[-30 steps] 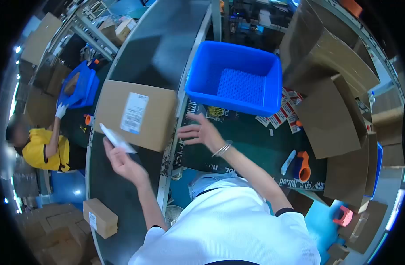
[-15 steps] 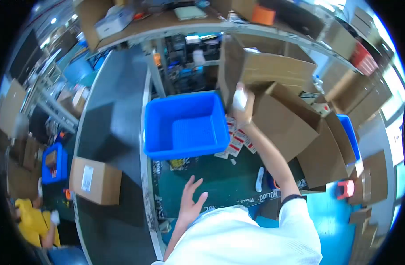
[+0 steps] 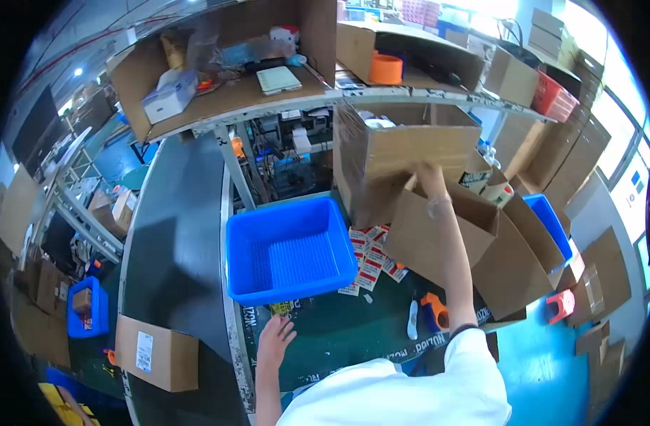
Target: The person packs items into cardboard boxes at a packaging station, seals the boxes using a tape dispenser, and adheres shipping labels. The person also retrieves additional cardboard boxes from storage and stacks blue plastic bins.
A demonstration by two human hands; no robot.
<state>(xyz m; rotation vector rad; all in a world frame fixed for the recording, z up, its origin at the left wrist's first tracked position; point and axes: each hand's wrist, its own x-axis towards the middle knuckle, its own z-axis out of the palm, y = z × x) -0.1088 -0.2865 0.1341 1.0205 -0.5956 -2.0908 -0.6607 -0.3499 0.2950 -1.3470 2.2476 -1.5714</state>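
My right hand (image 3: 430,181), blurred by motion, reaches over the mouth of an open cardboard box (image 3: 428,231). Its fingers are smeared, and whether anything is in them is hidden. Just behind it stands a taller cardboard box (image 3: 417,153) with white items (image 3: 379,123) near its top. My left hand (image 3: 275,341) hangs with fingers apart, holding nothing, just below the front edge of a blue plastic bin (image 3: 292,290). Red-and-white printed cards (image 3: 370,268) lie in a loose pile between the bin and the open box.
On the green bench (image 3: 339,341) lie a utility knife (image 3: 412,319) and an orange tape dispenser (image 3: 435,311). A sealed carton (image 3: 155,355) sits on the conveyor belt (image 3: 176,284) at left. A shelf (image 3: 268,106) spans the back. A person's yellow sleeve (image 3: 59,405) shows at lower left.
My right hand has moved right, from beside the tall box to over the open box; the white object in it no longer shows. My left hand has shifted left, nearer the bin. The view tilted upward.
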